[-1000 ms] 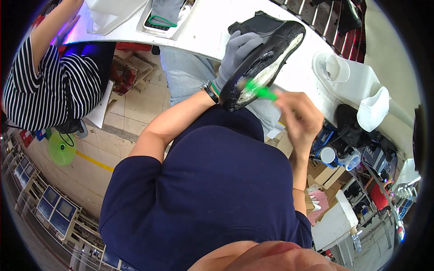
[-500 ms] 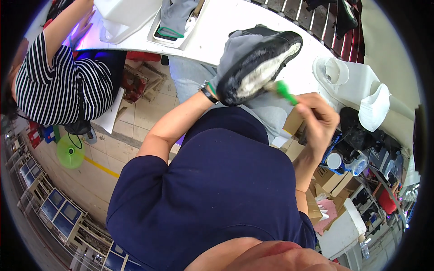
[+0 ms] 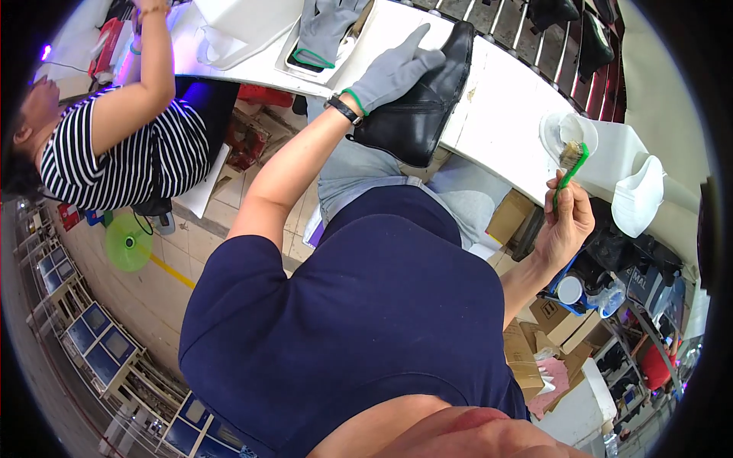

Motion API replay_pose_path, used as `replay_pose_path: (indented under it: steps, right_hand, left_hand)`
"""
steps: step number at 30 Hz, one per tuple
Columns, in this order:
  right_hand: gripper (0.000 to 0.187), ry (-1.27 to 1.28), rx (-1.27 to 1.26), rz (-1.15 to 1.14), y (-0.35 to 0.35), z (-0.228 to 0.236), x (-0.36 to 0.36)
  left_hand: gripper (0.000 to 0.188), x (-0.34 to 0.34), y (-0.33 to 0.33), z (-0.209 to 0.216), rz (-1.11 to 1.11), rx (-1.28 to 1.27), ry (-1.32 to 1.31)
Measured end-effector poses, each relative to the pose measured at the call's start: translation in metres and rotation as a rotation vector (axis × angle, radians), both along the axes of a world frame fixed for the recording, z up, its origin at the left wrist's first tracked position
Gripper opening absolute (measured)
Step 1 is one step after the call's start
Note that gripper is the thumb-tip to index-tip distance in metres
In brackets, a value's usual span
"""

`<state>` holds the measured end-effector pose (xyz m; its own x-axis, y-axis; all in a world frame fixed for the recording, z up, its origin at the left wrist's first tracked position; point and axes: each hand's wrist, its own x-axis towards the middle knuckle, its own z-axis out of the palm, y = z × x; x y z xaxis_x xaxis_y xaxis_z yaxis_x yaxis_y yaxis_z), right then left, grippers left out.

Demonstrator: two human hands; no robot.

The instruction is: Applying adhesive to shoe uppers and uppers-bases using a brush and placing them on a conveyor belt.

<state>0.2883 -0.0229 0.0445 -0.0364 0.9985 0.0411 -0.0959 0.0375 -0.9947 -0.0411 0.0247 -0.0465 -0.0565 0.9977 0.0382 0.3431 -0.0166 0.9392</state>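
A black leather boot (image 3: 412, 114) lies at the near edge of the white table, part of it jutting out over my lap. My left hand (image 3: 389, 79), in a grey glove with a green cuff, rests on the boot with its fingers stretched out and apart. The boot's sole is turned out of sight. Off to the right, my bare right hand (image 3: 569, 214) pinches the handle of a green brush (image 3: 584, 162). Its pale bristles are held up beside the round mouth of a white plastic container (image 3: 615, 141), clear of the boot.
A white tray (image 3: 324, 75) holding grey gloves stands left of the boot. Behind the table runs a roller conveyor (image 3: 489, 38) with black footwear. At left sits a person in a striped top (image 3: 114, 156). A white mask-like cup (image 3: 637, 197) hangs on the container; cardboard boxes (image 3: 553, 317) stand below.
The boot has turned from sole-up to upper-up, and my left hand now lies on top of it. My right hand has drawn the brush off the sole, rightward to the white container.
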Motion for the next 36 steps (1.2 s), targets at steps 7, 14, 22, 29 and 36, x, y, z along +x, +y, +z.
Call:
replay_pose_path:
  steps: [7, 14, 22, 29, 36]
  right_hand:
    - [0.016, -0.019, -0.026, -0.061, 0.002, -0.003, 0.013]
    - [0.014, 0.025, -0.035, 0.03, 0.007, 0.0, -0.01]
    - [0.014, 0.058, -0.02, 0.092, 0.006, 0.01, -0.019]
    - [0.018, 0.079, -0.032, 0.077, 0.009, 0.009, -0.012]
    - [0.02, 0.057, -0.004, -0.03, 0.005, 0.011, 0.007]
  left_hand:
    - [0.104, -0.015, -0.09, 0.015, -0.246, 0.435, 0.557]
    - [0.055, 0.017, -0.11, -0.001, -0.064, 0.395, 1.104]
    - [0.066, -0.003, -0.091, 0.044, 0.195, 0.338, 0.663]
    - [0.035, -0.01, -0.063, 0.081, 0.481, -0.137, -0.942]
    - [0.055, -0.04, 0.064, 0.07, 0.605, 0.259, -0.263]
